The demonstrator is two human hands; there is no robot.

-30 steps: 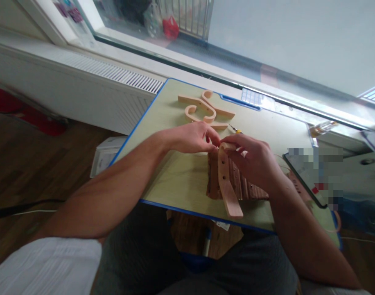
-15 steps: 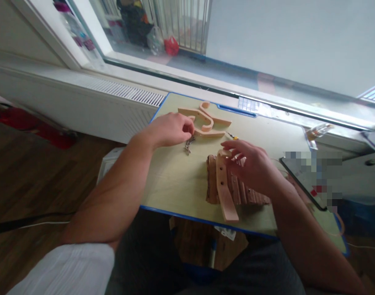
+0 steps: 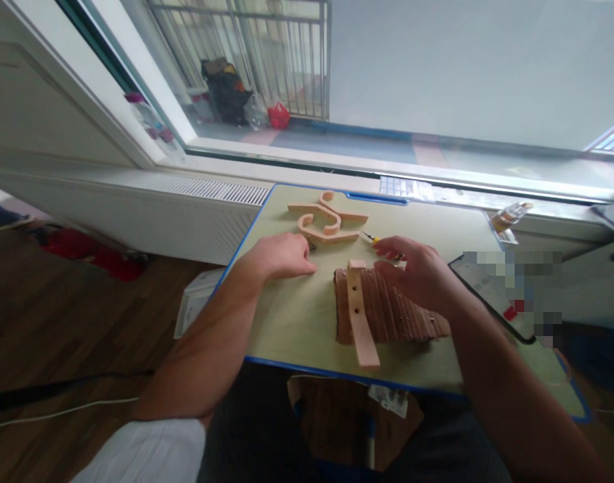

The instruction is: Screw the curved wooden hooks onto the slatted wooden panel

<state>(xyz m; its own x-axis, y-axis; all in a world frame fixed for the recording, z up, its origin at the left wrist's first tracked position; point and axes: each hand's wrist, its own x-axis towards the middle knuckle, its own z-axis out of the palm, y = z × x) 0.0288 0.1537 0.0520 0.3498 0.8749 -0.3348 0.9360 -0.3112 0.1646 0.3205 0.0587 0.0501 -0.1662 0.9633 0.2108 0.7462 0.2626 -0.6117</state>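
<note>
Facing a window (image 3: pixel 462 74), the table (image 3: pixel 297 325) (blue-edged) bears wooden hooks (image 3: pixel 337 237).

Ahead of the left hand (image 3: pixel 284 258), daylight enters through a wide window (image 3: pixel 267 158); metal railings (image 3: pixel 303 67) stand behind its glass, with a pale wall (image 3: pixel 448 67) ahead of the right hand (image 3: pixel 412 268). Outward from the left hand are a white radiator (image 3: pixel 151 213) and dark wooden floor (image 3: pixel 110 308). Below both hands spreads a blue-edged, pale green surface (image 3: pixel 287 322).

Forward-down view from head height
</note>
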